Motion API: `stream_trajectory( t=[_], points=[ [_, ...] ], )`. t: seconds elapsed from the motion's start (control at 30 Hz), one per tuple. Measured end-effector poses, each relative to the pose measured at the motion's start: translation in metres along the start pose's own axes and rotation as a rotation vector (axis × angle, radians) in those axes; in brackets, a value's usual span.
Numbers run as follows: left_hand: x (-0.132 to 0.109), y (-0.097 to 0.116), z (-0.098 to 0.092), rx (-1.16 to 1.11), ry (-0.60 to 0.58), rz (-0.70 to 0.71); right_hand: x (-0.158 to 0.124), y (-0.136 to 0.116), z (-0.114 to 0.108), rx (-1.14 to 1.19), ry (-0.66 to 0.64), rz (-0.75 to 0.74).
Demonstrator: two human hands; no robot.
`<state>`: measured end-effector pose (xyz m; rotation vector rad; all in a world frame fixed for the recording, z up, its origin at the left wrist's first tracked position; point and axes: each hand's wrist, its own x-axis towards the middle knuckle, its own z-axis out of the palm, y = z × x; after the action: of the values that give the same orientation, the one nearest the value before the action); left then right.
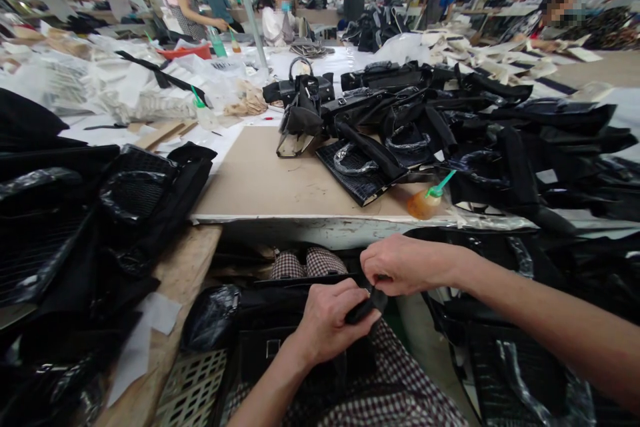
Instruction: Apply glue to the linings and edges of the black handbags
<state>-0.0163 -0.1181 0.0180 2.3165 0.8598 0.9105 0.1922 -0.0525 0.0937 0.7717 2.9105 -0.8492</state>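
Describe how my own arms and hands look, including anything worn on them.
Your left hand and right hand are ungloved. The left forearm and right forearm are bare as far as they show, with no sleeve, watch or bracelet. Rings can't be ruled out, since some fingers are hidden.
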Motion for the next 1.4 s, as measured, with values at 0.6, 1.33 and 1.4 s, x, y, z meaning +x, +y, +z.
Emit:
stream_trajectory(
  t=[0.6,1.33,1.4],
  points=[
    [0.005,-0.005,-0.008,-0.060,0.027,-0.098,-0.025,0.002,0.013,0.126,0.360,-0.088],
    [0.004,-0.003,-0.006,-0.025,0.028,-0.060,-0.024,0.011,0.013,0.068,0.331,0.075],
    [0.003,-0.003,-0.005,-0.026,0.028,-0.056,-0.023,0.011,0.011,0.050,0.315,0.058]
  ],
)
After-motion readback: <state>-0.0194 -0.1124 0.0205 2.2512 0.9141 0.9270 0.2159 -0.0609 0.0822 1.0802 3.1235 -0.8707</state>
